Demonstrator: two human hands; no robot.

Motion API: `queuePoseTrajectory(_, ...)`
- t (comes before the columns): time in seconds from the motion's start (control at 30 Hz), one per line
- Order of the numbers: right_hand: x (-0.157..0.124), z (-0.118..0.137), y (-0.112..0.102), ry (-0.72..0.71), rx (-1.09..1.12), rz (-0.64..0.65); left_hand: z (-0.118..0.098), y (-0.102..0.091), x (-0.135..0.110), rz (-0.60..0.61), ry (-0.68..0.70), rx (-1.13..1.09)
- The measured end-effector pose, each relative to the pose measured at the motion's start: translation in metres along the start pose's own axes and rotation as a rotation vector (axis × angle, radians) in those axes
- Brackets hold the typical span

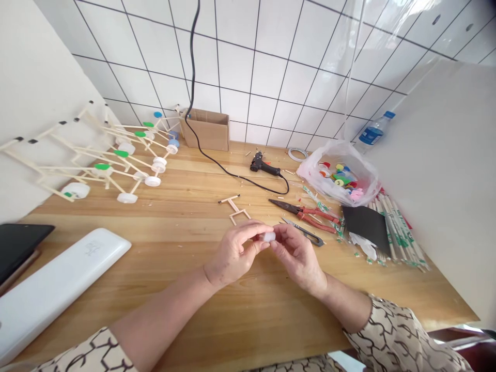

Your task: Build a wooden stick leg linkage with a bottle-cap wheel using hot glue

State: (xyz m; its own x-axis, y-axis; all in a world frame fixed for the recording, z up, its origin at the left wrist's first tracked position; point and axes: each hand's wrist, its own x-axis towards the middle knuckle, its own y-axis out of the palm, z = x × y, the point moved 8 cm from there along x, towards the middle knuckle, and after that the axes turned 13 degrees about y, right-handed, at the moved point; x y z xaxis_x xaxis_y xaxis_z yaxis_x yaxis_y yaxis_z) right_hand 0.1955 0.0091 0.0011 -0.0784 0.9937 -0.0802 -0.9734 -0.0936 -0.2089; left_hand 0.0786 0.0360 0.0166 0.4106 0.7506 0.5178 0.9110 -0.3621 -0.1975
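A small white cap-like piece (268,236) is held up over the wooden table (174,289), on the near side of the black glue gun (264,164) and almost straight in front of it. The left hand (238,251) pinches the piece between thumb and fingers from one side, and the right hand (297,254) closes on it with thumb and fingertips from the other, so both grips are narrow and the fingertips nearly meet. Between the glue gun and the hands, a little to the gun's left, lies a small stick frame (234,205) with a dark-tipped crossbar. To the gun's right and nearer the person rest red-handled pliers (318,217), and closer still a slim cutter (306,231), partly behind the right hand. A tape ring (290,154) lies just to the gun's right; beyond that, on the same side, a plastic bag (310,168) holds colourful round pieces, and a blue-capped bottle (372,134) leans behind it. Farther right and nearer than the gun are a black sheet (366,227) and a bundle of wrapped sticks (401,232). Left of the gun and slightly behind it stands an open cardboard box (209,133); well to its left, several stick assemblies carry white wheels (127,198) and green discs (121,153).
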Motion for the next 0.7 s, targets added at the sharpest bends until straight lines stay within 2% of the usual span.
queuePoseTrajectory(0.1, 0.003, 0.002, 0.000, 0.025, 0.060, 0.003, 0.008, 0.001, 0.000, -0.005, -0.079, -0.079)
queuePoseTrajectory(0.3, 0.009, 0.002, -0.001, 0.089, 0.207, 0.039, 0.021, 0.004, -0.003, 0.065, -0.232, -0.237)
queuePoseTrajectory(0.5, 0.007, -0.007, 0.002, 0.174, 0.264, 0.066, 0.013, 0.001, 0.000, 0.044, -0.207, -0.222)
queuePoseTrajectory(0.7, 0.005, -0.007, 0.008, 0.178, 0.197, 0.106, 0.007, 0.000, 0.000, 0.040, -0.169, -0.123)
